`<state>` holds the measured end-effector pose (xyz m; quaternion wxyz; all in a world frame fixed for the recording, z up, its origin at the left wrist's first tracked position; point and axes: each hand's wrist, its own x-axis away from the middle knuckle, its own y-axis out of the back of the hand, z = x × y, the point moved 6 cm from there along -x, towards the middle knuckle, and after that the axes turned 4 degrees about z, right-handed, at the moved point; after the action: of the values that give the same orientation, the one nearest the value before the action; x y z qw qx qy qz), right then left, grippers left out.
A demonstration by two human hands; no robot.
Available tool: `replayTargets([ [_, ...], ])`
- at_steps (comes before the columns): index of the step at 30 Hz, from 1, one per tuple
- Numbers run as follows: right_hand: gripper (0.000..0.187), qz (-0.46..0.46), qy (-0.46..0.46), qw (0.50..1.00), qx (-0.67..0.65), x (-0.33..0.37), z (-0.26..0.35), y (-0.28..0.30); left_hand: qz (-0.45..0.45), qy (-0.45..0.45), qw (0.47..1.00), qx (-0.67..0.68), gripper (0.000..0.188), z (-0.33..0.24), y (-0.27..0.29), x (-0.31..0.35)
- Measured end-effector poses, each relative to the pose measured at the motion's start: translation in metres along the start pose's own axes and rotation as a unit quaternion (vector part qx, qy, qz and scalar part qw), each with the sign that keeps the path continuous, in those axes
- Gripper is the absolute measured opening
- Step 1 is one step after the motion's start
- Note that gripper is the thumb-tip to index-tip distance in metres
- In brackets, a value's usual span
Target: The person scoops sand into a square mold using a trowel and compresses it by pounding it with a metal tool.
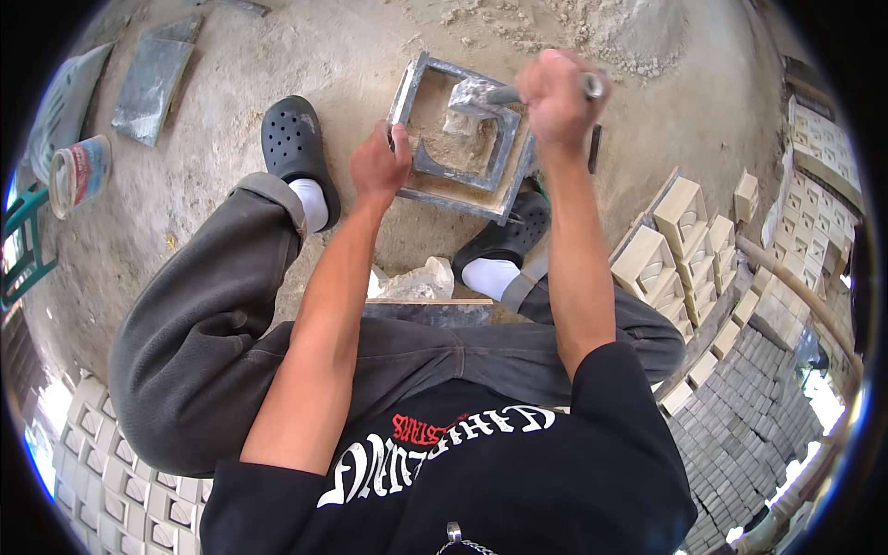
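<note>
Between my feet lies a square grey mould frame [455, 203], tilted slightly, with sandy grey-brown mix [455, 153] inside it and a grey inner form along its right side. My left hand [379, 168] grips the frame's left edge, thumb along the rim. Raised at the frame's upper right, my right hand [561, 104] is closed round the handle of a hammer [474, 96]. The hammer's head is caked with pale powder and appears over the mix; whether it touches cannot be told. Motion slightly blurs the right hand.
Loose powder [638, 37] is heaped beyond the frame. Moulded blocks [680, 213] stand at the right, with grey bricks [740, 421] stacked nearer. A flat grey plate [157, 88] and a bucket [81, 176] are at the left. A pale lump [421, 280] lies before me.
</note>
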<state>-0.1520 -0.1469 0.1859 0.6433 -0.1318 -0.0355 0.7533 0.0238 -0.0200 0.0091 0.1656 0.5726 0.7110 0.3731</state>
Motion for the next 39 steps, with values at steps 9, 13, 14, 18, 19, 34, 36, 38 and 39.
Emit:
replayTargets([
  [9, 0.04, 0.023, 0.037, 0.991, 0.125, 0.0, -0.007, -0.011, 0.016, 0.014, 1.0, -0.006, 0.04, 0.005, -0.003, 0.0],
  [13, 0.039, 0.025, -0.003, 0.99, 0.141, -0.007, -0.016, -0.014, 0.015, 0.013, 1.0, 0.002, 0.04, 0.002, -0.004, 0.001],
  [14, 0.039, 0.046, 0.013, 0.987, 0.152, -0.009, -0.014, -0.019, 0.008, 0.015, 1.0, 0.002, 0.04, 0.003, -0.001, -0.001],
  [18, 0.038, 0.01, 0.084, 0.992, 0.097, -0.003, 0.0, -0.004, 0.01, 0.007, 1.0, -0.001, 0.04, 0.0, -0.002, 0.0],
  [19, 0.039, 0.047, 0.05, 0.988, 0.137, 0.002, -0.031, 0.007, 0.011, 0.0, 1.0, 0.004, 0.04, -0.002, -0.004, 0.0],
  [34, 0.038, -0.001, 0.033, 0.997, 0.074, 0.011, 0.033, -0.032, 0.011, 0.013, 0.999, -0.03, 0.034, 0.007, 0.003, -0.001],
  [36, 0.038, 0.003, 0.029, 0.999, 0.046, 0.016, 0.019, -0.021, 0.002, -0.004, 1.0, -0.02, 0.034, 0.001, 0.004, -0.003],
  [38, 0.039, -0.01, 0.037, 0.989, 0.14, 0.033, -0.005, -0.013, 0.005, -0.012, 1.0, -0.017, 0.035, -0.004, -0.001, 0.001],
  [39, 0.038, -0.045, 0.0, 0.993, 0.109, 0.028, -0.012, -0.007, 0.005, -0.012, 1.0, -0.016, 0.035, -0.005, -0.003, 0.002],
])
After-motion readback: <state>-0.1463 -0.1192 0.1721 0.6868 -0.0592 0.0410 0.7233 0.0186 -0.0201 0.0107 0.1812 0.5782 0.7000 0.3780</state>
